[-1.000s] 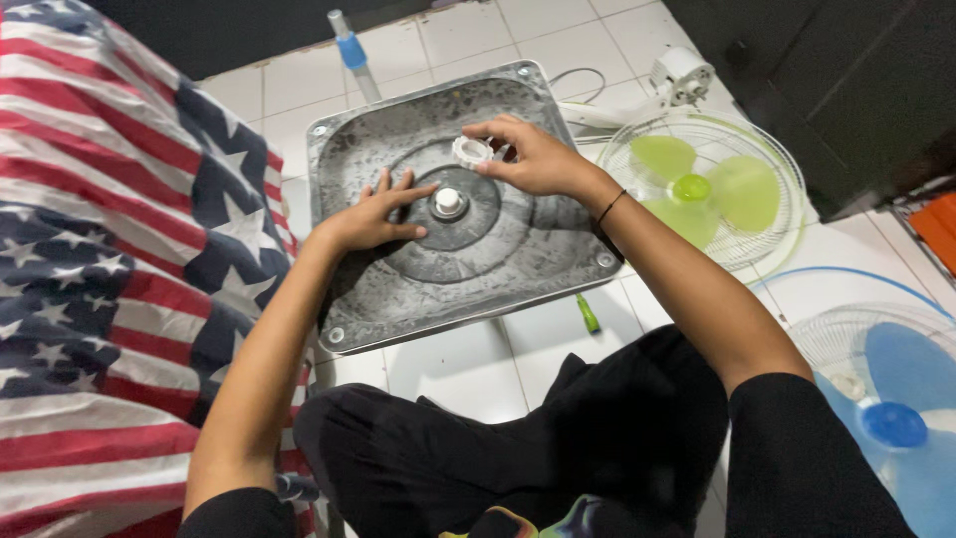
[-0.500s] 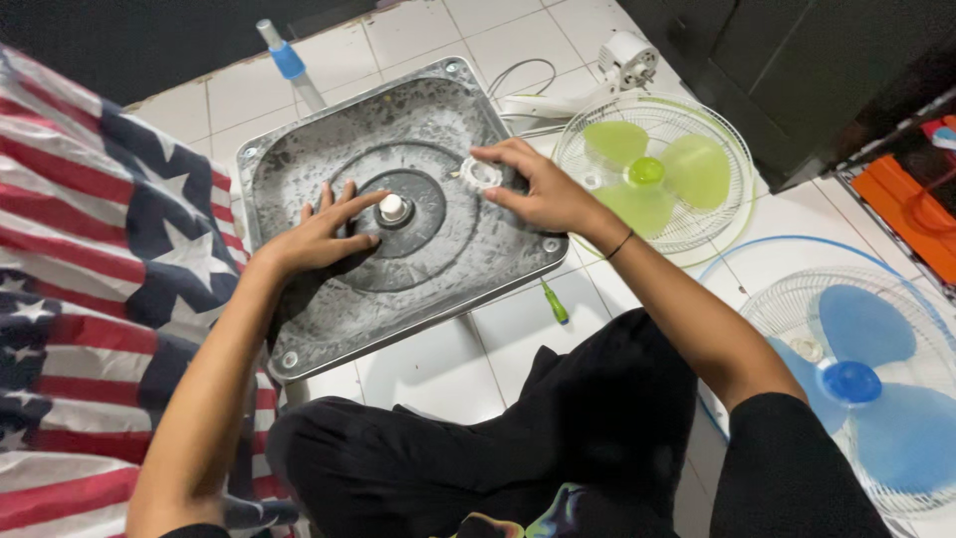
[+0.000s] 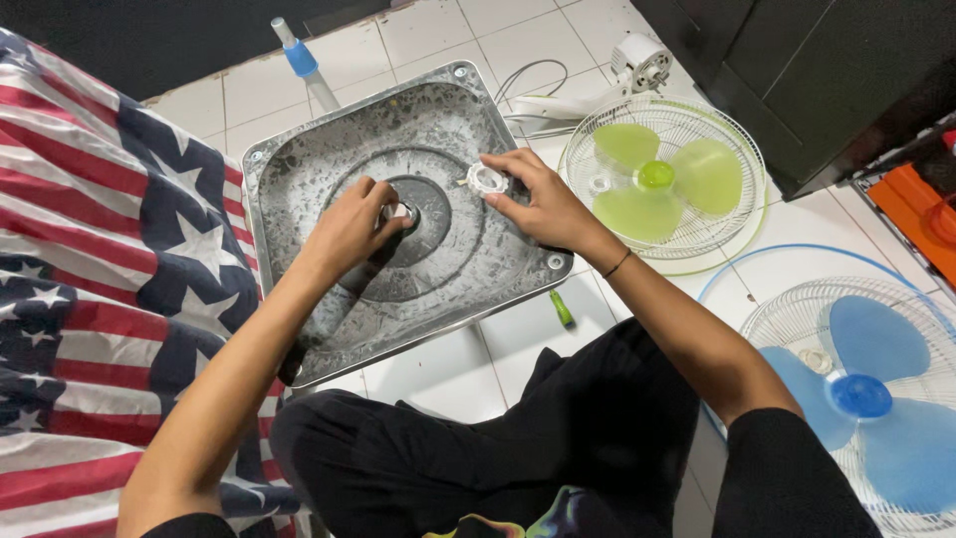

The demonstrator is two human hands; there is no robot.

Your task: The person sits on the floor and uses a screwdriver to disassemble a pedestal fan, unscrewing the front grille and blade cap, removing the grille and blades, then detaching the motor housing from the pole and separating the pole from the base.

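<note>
A: While the person sits cross-legged on the white tiled floor (image 3: 438, 374), where is the square grey metal fan base (image 3: 398, 209)?

B: It lies flat in front of the knees, between the striped and starred cloth (image 3: 90, 279) and the green-bladed fan in its white wire grille (image 3: 662, 177).

A: And the left hand (image 3: 354, 224)?

B: It rests on the dark round centre of the base, fingers curled around the small silver hub (image 3: 405, 211) there. Whether they pinch it tight cannot be told.

A: The right hand (image 3: 538, 204)?

B: Its thumb and fingertips are closed on a small clear plastic ring-shaped part (image 3: 487, 179), held just above the base's surface, right of the hub.

A: Anything else nearby?

B: A small green-handled tool (image 3: 563, 309) lies on the tiles just beside the base's near corner, and a blue-bladed fan in a white grille (image 3: 866, 389) sits further right.
</note>
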